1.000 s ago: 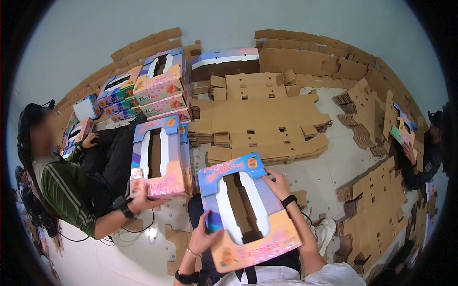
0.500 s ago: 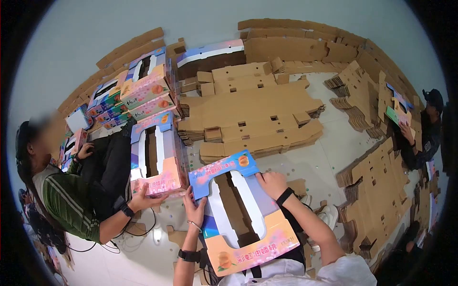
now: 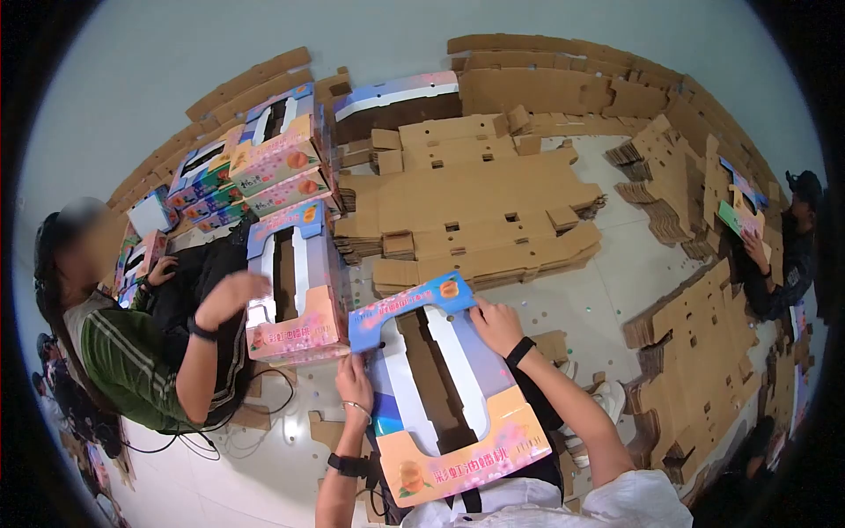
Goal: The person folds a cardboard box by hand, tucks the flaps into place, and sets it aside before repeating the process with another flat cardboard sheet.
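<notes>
In front of me is a printed fruit carton (image 3: 475, 458), blue at its far end and orange-pink at the near end. A long opening with white inner flaps runs down its top, showing brown cardboard inside. My left hand (image 3: 354, 382) holds its left side near the far corner, fingers partly hidden by the carton. My right hand (image 3: 498, 327) grips the far right corner, with the fingertips tucked at the edge. Just beyond my left hand stands a similar assembled carton (image 3: 304, 334), beside a co-worker's raised hand (image 3: 227, 304).
Flat brown cardboard blanks (image 3: 458, 194) lie stacked ahead, and another stack (image 3: 695, 352) lies at the right. Finished cartons (image 3: 277, 154) are piled at the back left. A co-worker in a green top (image 3: 132, 361) sits left; another person (image 3: 783, 255) holds cardboard at the far right.
The co-worker's hand has let go of the neighbouring carton's near end and lifted. My left hand has closed in at the carton's side; my carton has barely moved.
</notes>
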A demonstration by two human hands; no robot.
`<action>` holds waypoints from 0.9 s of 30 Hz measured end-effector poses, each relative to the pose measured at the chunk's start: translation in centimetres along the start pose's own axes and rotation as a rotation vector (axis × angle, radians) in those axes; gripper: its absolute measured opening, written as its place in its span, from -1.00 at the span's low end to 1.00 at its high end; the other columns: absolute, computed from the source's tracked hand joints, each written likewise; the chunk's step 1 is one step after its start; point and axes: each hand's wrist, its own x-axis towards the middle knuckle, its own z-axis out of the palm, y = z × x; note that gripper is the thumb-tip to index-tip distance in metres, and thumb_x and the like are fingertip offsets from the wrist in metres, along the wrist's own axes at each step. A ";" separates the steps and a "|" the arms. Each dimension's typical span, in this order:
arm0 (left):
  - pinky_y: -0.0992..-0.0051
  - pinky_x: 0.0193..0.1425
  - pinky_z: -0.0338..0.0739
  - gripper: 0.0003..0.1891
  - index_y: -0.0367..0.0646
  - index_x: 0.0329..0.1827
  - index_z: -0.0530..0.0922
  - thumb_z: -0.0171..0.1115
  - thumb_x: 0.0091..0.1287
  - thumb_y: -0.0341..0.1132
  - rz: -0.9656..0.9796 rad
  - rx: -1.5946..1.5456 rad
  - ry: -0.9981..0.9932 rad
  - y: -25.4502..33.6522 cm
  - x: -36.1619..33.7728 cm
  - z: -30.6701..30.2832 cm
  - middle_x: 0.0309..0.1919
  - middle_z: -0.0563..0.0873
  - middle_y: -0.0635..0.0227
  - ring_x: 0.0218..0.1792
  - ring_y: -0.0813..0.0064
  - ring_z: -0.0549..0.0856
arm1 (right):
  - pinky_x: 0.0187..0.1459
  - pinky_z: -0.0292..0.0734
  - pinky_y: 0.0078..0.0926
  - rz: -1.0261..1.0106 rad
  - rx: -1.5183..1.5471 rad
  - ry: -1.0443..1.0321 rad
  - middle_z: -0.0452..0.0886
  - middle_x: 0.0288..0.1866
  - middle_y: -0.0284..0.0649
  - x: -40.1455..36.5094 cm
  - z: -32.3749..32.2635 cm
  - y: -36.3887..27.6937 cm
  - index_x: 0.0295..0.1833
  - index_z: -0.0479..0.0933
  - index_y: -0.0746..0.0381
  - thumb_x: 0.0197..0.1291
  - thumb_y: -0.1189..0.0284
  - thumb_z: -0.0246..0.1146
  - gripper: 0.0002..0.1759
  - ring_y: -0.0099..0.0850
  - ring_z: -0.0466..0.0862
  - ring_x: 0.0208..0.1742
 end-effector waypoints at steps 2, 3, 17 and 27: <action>0.28 -0.27 0.51 -0.65 -0.36 -0.09 0.58 -0.07 0.48 -0.21 0.004 0.022 0.010 -0.4 0.8 -0.4 -0.42 0.72 0.12 -0.43 0.23 0.69 | -0.25 0.49 0.04 0.013 -0.034 0.010 0.63 -0.52 0.00 0.4 -0.5 -1.0 0.05 0.47 0.21 0.30 0.25 0.01 -0.66 0.06 0.63 -0.43; 0.28 -0.27 0.51 -0.65 -0.36 -0.09 0.58 -0.07 0.48 -0.21 0.001 0.023 0.013 -0.4 0.7 -0.4 -0.42 0.72 0.12 -0.43 0.23 0.69 | -0.25 0.49 0.02 0.049 -0.011 0.027 0.64 -0.49 -0.01 0.2 -1.5 -2.1 0.02 0.47 0.23 0.32 0.23 0.01 -0.67 0.05 0.64 -0.40; 0.33 -0.03 0.32 -0.83 -0.22 -0.33 0.60 0.23 0.19 -0.28 0.360 0.086 -0.579 4.6 -9.5 -6.9 -0.28 0.56 0.24 -0.17 0.20 0.49 | -0.02 0.28 -0.43 -0.459 0.465 -0.511 0.57 -0.22 -0.37 -9.4 -8.8 -1.0 -0.40 0.61 0.27 0.19 0.35 0.25 -0.79 -0.37 0.48 -0.12; 0.42 -0.01 0.31 -0.74 -0.13 -0.33 0.66 0.16 0.27 -0.14 0.356 0.146 -0.785 4.3 -9.0 -9.1 -0.60 0.60 0.35 -0.40 0.38 0.55 | 0.08 0.18 -0.42 0.094 1.669 -0.467 0.38 -0.76 -0.33 -14.0 -7.5 1.5 -0.85 0.27 0.12 0.37 0.22 -0.11 -0.36 -0.42 0.40 -0.51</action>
